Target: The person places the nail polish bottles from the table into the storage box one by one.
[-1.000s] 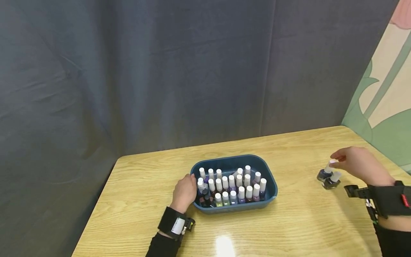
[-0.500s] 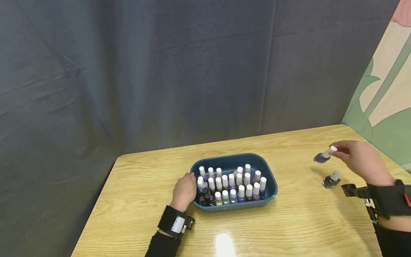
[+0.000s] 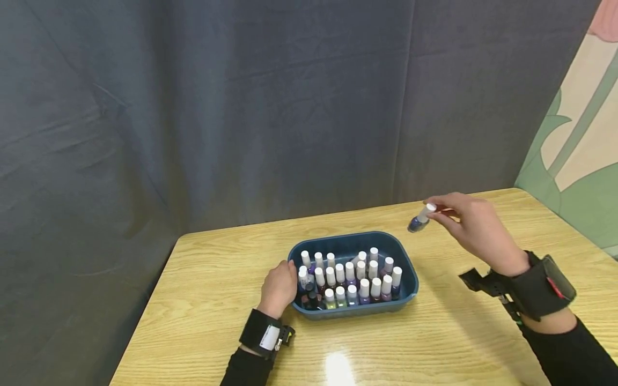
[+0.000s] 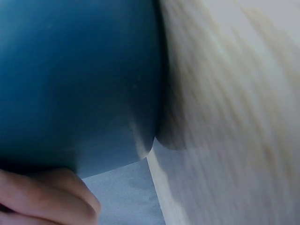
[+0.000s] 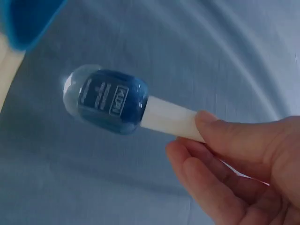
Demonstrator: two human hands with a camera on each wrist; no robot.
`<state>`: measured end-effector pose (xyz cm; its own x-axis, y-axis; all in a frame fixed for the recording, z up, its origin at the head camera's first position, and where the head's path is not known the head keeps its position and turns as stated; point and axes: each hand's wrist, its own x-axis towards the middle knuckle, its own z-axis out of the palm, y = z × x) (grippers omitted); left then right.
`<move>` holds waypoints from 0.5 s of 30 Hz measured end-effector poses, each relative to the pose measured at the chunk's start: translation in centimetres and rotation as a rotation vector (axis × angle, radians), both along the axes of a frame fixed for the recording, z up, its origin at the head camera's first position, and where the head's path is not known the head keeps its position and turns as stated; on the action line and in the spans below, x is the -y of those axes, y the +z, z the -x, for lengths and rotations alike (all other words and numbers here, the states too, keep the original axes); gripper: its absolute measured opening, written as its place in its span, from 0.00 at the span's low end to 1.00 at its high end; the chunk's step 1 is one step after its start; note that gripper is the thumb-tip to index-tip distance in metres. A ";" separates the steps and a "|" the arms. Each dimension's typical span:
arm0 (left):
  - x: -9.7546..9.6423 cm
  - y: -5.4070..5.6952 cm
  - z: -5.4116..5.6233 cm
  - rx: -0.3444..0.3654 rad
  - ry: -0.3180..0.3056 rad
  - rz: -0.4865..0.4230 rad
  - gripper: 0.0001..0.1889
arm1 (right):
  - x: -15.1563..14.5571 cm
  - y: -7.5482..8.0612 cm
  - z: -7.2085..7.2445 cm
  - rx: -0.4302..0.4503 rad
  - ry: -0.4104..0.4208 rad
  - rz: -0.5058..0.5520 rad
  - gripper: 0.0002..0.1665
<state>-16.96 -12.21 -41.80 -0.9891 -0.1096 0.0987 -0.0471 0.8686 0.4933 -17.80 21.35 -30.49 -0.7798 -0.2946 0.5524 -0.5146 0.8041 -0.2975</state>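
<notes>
My right hand (image 3: 475, 228) pinches a nail polish bottle (image 5: 112, 99) by its white cap (image 5: 169, 118). The bottle holds blue polish and hangs tilted in the air, just right of the dark blue plastic basin (image 3: 411, 289). At the basin's left end, my left hand (image 3: 279, 287) grips the rim. In the left wrist view its curled fingers (image 4: 51, 199) lie against the basin's wall. Rows of nail polish bottles stand inside, most with white caps (image 3: 364, 285) and several with black ones (image 3: 311, 295). A leaning white-capped bottle (image 3: 359, 258) is near the back.
Both hands are over a light wooden table (image 3: 203, 300). A grey curtain (image 3: 299, 118) hangs along its back edge, and a wall with painted leaves and a flower (image 3: 579, 145) borders it on the right. The basin's back strip shows bare floor.
The right hand has taken hold of one of two bottles at the table's right, lifted it and carried it left towards the basin. The other bottle is now hidden behind the right wrist. Left hand unchanged.
</notes>
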 end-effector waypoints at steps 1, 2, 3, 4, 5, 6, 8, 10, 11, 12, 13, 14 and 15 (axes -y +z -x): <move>0.0 0.0 0.0 -0.001 0.001 0.001 0.20 | 0.7 0.1 0.2 0.020 0.035 -0.014 0.14; 0.0 0.0 0.0 0.001 0.001 0.002 0.20 | 1.3 0.3 0.4 0.047 0.062 -0.033 0.13; 0.0 0.0 0.0 0.002 0.000 0.002 0.20 | 1.8 0.4 0.6 0.079 0.085 -0.051 0.13; 0.0 0.0 0.0 0.004 0.001 0.002 0.20 | 2.2 0.4 0.8 0.117 0.107 -0.068 0.12; 0.0 0.0 0.1 0.006 0.001 0.001 0.20 | 2.6 0.4 1.1 0.146 0.122 -0.088 0.12; 0.0 0.0 0.1 0.009 0.002 0.000 0.20 | 2.9 0.4 1.4 0.170 0.135 -0.109 0.12; 0.0 0.0 0.1 0.014 0.003 -0.002 0.20 | 3.4 0.2 2.0 0.195 0.156 -0.156 0.11; 0.0 -0.1 0.2 0.020 0.004 -0.002 0.20 | 3.7 -0.3 2.5 0.200 0.180 -0.202 0.11; 0.0 -0.1 0.2 0.024 0.003 -0.001 0.20 | 3.8 -0.5 2.8 0.199 0.190 -0.223 0.11; 0.0 -0.1 0.2 0.027 0.004 -0.001 0.20 | 3.8 -0.8 3.0 0.199 0.200 -0.241 0.12; 0.0 -0.1 0.2 0.029 0.004 -0.001 0.20 | 3.9 -1.0 3.1 0.201 0.209 -0.256 0.12; 0.0 -0.1 0.2 0.030 0.005 0.001 0.20 | 4.0 -1.3 3.2 0.204 0.216 -0.267 0.12; 0.0 -0.1 0.2 0.029 0.006 0.003 0.20 | 4.0 -1.5 3.3 0.209 0.223 -0.274 0.12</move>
<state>-17.15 -12.23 -41.87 -0.9908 -0.1157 0.0703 -0.0668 0.8695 0.4894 -21.12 17.34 -31.98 -0.7672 -0.5835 0.2663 -0.6365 0.7436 -0.2048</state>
